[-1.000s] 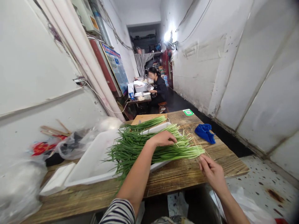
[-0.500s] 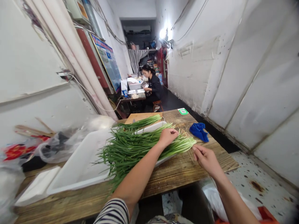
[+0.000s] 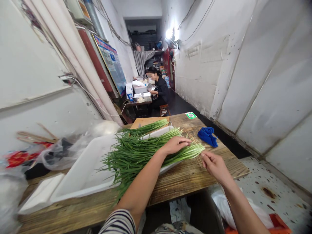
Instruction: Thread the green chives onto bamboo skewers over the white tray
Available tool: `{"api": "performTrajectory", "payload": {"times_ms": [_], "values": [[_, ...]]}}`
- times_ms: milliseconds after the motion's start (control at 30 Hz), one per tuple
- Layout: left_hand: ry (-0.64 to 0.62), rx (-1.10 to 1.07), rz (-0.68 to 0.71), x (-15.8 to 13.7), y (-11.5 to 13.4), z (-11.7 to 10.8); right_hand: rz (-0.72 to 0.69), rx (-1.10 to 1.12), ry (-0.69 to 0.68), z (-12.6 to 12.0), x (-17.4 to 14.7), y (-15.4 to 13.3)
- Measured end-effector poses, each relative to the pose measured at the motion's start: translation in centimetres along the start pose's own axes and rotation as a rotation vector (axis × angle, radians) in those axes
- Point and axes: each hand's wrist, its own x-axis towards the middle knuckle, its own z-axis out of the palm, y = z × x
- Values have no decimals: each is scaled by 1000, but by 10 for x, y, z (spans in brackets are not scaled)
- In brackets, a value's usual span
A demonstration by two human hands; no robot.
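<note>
A large pile of garlic chives [image 3: 138,148] lies over a white tray, with its pale stem ends pointing right. My left hand [image 3: 176,144] rests over the stems, palm down, its fingers stretched toward the pale ends. At the tips of those stems, my right hand [image 3: 214,165] is closed in a pinch. A thin stick, seemingly a bamboo skewer [image 3: 228,199], shows below that wrist; its grip inside the fingers is mostly hidden. Several loose bamboo skewers [image 3: 194,139] lie on the table between the stems and a blue cloth [image 3: 207,136].
The white tray [image 3: 80,191] spans the left of the wooden table [image 3: 180,187]. Behind the chives is a cutting board [image 3: 148,122] with a smaller chive bunch. Plastic bags [image 3: 58,152] crowd the left side. Another person [image 3: 159,89] sits at a farther table.
My left hand has moved slightly right along the stems, its curled fingers now stretched out. The right hand has stayed almost in place at the stem ends.
</note>
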Motion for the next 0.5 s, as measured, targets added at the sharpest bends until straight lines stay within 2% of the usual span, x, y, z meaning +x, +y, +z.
{"api": "performTrajectory", "payload": {"times_ms": [133, 300, 400, 500], "values": [[-38, -58, 21, -5, -2, -12, 31, 47, 3, 2, -2, 3], [-224, -129, 10, -11, -6, -21, 40, 93, 2, 3, -5, 4], [-190, -114, 28, -11, -8, -18, 39, 91, 3, 3, -6, 4], [-66, -132, 41, -8, -10, -12, 51, 94, 3, 3, -10, 2]]}}
